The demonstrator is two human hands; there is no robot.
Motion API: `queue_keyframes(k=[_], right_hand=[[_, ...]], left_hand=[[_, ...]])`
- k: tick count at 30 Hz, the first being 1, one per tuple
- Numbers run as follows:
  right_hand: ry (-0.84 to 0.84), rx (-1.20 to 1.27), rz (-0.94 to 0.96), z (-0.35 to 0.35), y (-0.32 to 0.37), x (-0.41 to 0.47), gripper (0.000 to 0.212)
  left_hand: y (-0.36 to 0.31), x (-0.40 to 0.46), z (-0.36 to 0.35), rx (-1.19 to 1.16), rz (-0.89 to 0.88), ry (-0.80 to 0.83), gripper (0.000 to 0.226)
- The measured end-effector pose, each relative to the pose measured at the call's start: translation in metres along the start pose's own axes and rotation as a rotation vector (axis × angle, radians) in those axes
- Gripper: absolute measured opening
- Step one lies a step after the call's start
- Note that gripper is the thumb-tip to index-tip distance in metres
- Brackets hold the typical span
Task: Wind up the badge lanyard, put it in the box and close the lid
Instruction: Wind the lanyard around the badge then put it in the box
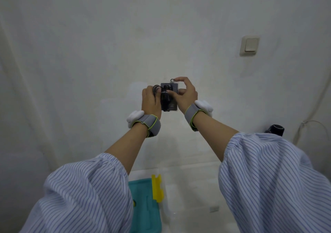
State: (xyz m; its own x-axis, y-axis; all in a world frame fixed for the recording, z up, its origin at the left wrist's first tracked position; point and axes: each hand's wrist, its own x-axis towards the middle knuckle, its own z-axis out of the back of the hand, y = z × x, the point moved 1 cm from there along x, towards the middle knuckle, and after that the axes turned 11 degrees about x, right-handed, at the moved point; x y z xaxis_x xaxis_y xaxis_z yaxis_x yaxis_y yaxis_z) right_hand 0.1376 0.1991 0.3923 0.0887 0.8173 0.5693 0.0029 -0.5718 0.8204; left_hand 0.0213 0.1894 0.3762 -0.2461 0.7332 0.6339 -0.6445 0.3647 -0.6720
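Observation:
I hold a dark badge card [172,89] up in front of the white wall, with its black lanyard [164,96] wrapped around it in several turns. My left hand [150,100] grips the card's left side and the wound strap. My right hand [185,93] holds the card's right edge, and its thumb and forefinger pinch the small metal clip ring [172,80] at the top. Low in the view stands a clear plastic box [179,188] with a yellow latch [157,188], and its teal lid [143,206] lies beside it, partly hidden by my left sleeve.
A light switch [249,45] is on the wall at upper right. A black round object [275,130] and a white cable [304,125] sit at the right, behind my right sleeve. Both wrists wear grey straps with white pads.

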Motion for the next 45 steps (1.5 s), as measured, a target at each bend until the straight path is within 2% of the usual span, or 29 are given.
queue_keyframes(k=[4, 11, 16, 25, 31, 45], right_hand=[[0.039, -0.034, 0.025, -0.003, 0.0, -0.001, 0.032], [0.093, -0.058, 0.049, -0.008, -0.004, 0.0, 0.036], [0.131, -0.02, 0.006, -0.01, -0.01, 0.003, 0.031], [0.181, 0.099, -0.064, -0.018, 0.002, 0.0, 0.014], [0.267, 0.108, -0.084, -0.019, -0.002, -0.001, 0.035], [0.17, 0.156, -0.07, -0.018, -0.005, -0.002, 0.028]], left_hand=[[0.002, 0.001, -0.005, -0.056, 0.032, -0.011, 0.016], [-0.006, -0.006, -0.004, -0.118, 0.071, 0.011, 0.013], [-0.004, -0.007, 0.001, -0.11, 0.076, 0.035, 0.033], [0.002, -0.003, 0.004, -0.047, 0.128, 0.008, 0.034], [0.004, -0.002, 0.006, -0.023, 0.163, -0.004, 0.036], [0.006, -0.004, 0.005, 0.003, 0.04, 0.033, 0.039]])
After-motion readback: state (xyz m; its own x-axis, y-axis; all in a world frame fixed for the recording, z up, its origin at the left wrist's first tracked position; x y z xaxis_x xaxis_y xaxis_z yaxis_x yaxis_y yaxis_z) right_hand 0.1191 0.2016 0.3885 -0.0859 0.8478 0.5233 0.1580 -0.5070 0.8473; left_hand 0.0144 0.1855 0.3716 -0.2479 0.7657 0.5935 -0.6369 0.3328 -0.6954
